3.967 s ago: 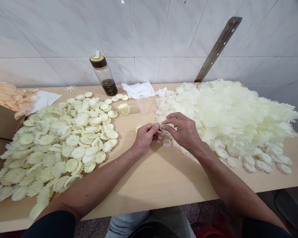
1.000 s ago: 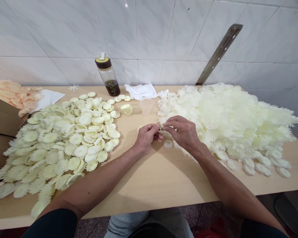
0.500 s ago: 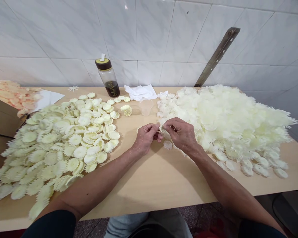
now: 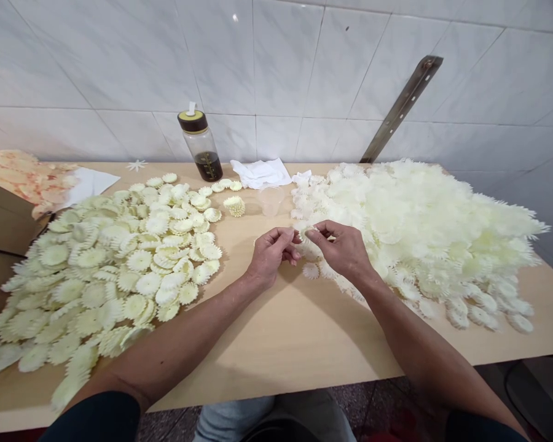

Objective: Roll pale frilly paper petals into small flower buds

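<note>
Between my two hands, over the middle of the table, is a small pale-yellow artificial flower petal layer (image 4: 306, 233) with a toothed edge. My right hand (image 4: 341, 250) is closed, thumb and fingers pinching its right side. At its left edge my left hand (image 4: 271, 255) is closed too, fingertips pressed together on it; the exact grip is partly hidden. Close by on the right rises a large heap of thin, whitish petal layers (image 4: 424, 221). A broad pile of cupped, pale-yellow petal layers (image 4: 138, 261) spreads out to the left.
A bottle of dark liquid (image 4: 203, 147) stands near the tiled wall. Beside it lie white tissue (image 4: 261, 174), a short petal stack (image 4: 234, 206) and a clear plastic piece (image 4: 271, 199). Orange-white petals (image 4: 23, 178) and a cardboard box (image 4: 4, 221) are far left. A metal bracket (image 4: 400, 110) leans at the back.
My right hand has turned slightly and shifted a little to the right, so more of the petal layer shows between the hands. My left hand stays nearly in place.
</note>
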Motion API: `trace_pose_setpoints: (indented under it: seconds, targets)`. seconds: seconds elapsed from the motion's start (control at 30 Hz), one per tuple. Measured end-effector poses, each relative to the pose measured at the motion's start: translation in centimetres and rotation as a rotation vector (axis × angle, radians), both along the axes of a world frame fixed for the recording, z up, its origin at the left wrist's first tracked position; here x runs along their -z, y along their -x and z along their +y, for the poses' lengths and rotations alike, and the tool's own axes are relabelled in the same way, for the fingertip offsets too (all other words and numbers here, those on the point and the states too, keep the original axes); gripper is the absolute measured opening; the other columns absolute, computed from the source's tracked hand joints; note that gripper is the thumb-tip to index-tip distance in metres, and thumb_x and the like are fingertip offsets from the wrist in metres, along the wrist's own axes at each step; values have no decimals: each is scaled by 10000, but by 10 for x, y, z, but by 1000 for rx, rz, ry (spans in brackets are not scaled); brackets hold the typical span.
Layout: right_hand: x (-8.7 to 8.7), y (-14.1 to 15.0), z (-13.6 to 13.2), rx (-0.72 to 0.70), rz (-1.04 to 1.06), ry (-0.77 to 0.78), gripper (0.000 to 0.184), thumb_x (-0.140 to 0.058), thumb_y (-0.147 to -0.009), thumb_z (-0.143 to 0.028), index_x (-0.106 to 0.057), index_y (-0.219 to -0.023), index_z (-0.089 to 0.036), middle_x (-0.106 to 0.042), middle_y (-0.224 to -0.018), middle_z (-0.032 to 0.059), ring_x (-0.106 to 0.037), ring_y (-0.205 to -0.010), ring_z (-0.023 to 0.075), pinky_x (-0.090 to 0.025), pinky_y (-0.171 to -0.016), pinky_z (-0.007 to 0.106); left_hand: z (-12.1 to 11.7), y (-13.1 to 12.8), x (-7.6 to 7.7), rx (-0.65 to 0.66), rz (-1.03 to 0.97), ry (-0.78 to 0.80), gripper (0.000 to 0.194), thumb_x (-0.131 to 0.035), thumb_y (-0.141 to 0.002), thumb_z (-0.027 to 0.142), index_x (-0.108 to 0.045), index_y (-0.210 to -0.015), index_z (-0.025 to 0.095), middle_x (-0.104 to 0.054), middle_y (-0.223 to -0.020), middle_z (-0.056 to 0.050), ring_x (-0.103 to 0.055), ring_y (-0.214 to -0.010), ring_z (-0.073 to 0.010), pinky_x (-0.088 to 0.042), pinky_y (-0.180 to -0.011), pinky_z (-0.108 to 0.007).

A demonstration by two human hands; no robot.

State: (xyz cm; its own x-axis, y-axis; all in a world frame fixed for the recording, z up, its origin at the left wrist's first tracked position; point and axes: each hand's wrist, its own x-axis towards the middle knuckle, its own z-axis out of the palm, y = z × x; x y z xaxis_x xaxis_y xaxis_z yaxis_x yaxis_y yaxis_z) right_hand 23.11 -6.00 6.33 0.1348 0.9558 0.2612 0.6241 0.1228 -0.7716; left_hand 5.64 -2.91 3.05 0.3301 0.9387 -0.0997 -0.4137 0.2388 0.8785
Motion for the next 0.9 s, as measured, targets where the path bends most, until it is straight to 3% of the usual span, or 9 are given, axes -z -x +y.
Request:
trace_pose_setpoints:
  seconds: [0.2, 0.37, 0.53, 0.67, 0.73, 0.9]
  targets:
    - [7, -1, 1, -79, -186, -71, 242, -602, -998, -350, -770, -894, -210, -702, -716, 7, -569, -628, 161, -423, -636, 294, 0, 0, 2, 25, -9, 28, 522, -854, -764, 595, -718, -931, 119, -696, -890, -66, -654, -569, -128, -500, -485, -256]
    - [12, -2, 4, -170, -318, -122, 234, -540, -990, -203, -769, -940, -215, -787, -906, 62, -697, -833, 222, -475, -753, 321, 1, 0, 4, 46, 39, 0, 516, -855, -763, 602, -699, -923, 137, -682, -716, -37, -657, -566, -148, -517, -508, -254]
    - [11, -2, 5, -208, -332, -49, 201, -575, -1003, -236, -757, -919, -227, -781, -903, 47, -709, -846, 219, -487, -767, 329, 1, -2, 7, 30, 117, -91, 503, -865, -767, 578, -698, -961, 146, -691, -645, -30, -665, -569, -162, -537, -528, -260]
    - [13, -2, 5, -119, -254, -77, 122, -679, -964, -300, -731, -1029, -211, -762, -957, 60, -686, -786, 201, -512, -726, 322, 1, -2, 8, 5, 119, -113, 478, -863, -780, 541, -722, -976, 129, -703, -639, -41, -657, -561, -158, -548, -550, -270]
    - [14, -2, 5, -31, -213, -94, 215, -766, -907, -349, -700, -1047, -200, -744, -940, 58, -662, -733, 191, -518, -685, 320, 1, -1, 6, 15, 93, -76, 458, -868, -780, 517, -727, -959, 119, -707, -637, -51, -658, -567, -153, -546, -568, -267]
    - [13, 1, 3, 31, -252, -296, 176, -806, -882, -331, -678, -868, -211, -691, -886, 39, -589, -664, 158, -520, -659, 318, 3, -1, 3, 27, 15, 25, 453, -918, -719, 478, -719, -910, 119, -709, -668, -50, -658, -587, -140, -526, -578, -252]
